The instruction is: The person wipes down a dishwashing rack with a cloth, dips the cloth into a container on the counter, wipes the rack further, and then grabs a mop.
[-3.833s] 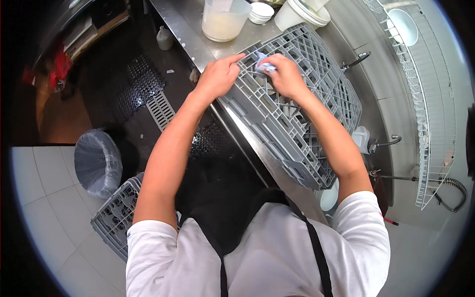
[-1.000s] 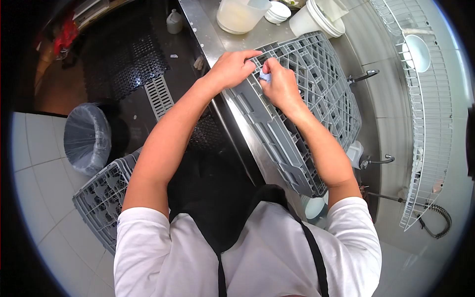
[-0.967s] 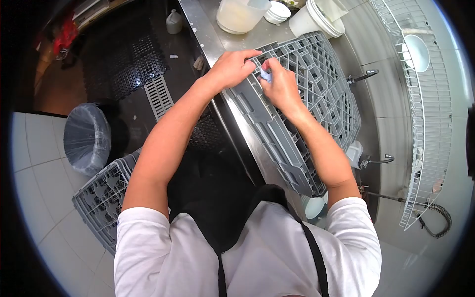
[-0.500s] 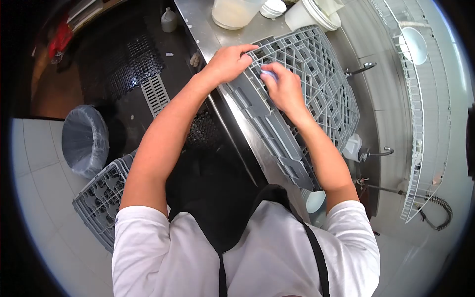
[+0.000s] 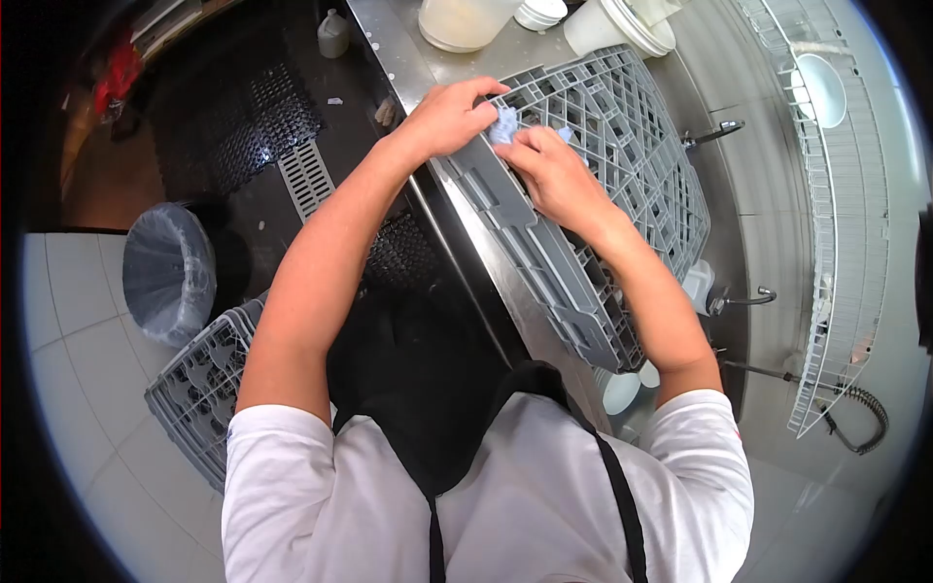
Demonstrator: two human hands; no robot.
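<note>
A grey plastic dish rack [image 5: 622, 146] with a lattice face lies tilted on the steel counter in front of me. My left hand [image 5: 449, 119] is closed on the rack's far left corner, thumb and fingers over its rim. My right hand [image 5: 554, 175] pinches a pale blue cloth [image 5: 503, 126] against the rack's inner edge, close to my left thumb. Part of the cloth bunches out ahead of the fingertips, and a small blue bit shows behind the knuckles.
Beyond the rack stand a translucent tub [image 5: 465, 21], a white bucket [image 5: 612, 27] and small white bowls [image 5: 539, 12]. Taps [image 5: 714, 134] line the wall at right beneath a wire shelf [image 5: 826, 194]. A lined bin [image 5: 170, 277] and another grey rack [image 5: 209, 379] are at left.
My right hand has shifted slightly toward the rack's near edge, and more of the blue cloth now shows. My left hand stays on the corner. The rack's near end has moved slightly right.
</note>
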